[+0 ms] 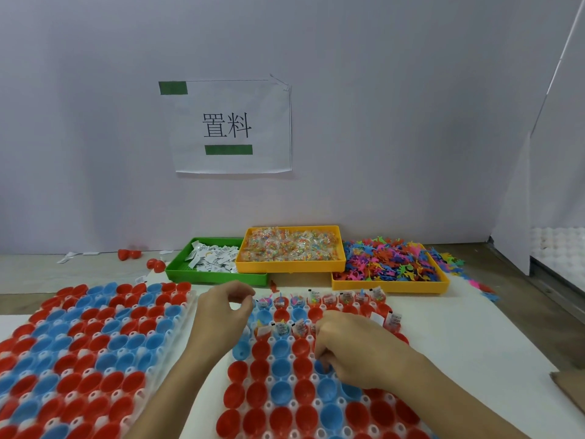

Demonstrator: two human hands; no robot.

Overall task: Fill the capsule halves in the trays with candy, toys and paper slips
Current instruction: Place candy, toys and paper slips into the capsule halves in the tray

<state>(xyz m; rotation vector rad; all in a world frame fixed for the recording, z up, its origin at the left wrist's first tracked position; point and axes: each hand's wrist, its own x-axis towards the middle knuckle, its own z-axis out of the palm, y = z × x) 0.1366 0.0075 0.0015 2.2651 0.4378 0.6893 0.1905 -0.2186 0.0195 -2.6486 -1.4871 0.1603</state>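
Right hand (pixel 345 350) looks pinched on something tiny over the capsule tray (pixel 275 403) at 6 o'clock, left hand (pixel 223 315) curled, can't tell what either holds, so one clumsy nudge could tip the filled capsule halves (pixel 329 301) at 12.

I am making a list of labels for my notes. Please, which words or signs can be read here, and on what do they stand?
"置料": on the white paper sheet taped to the wall.
Print on the paper slips in the green tray: too small to read.
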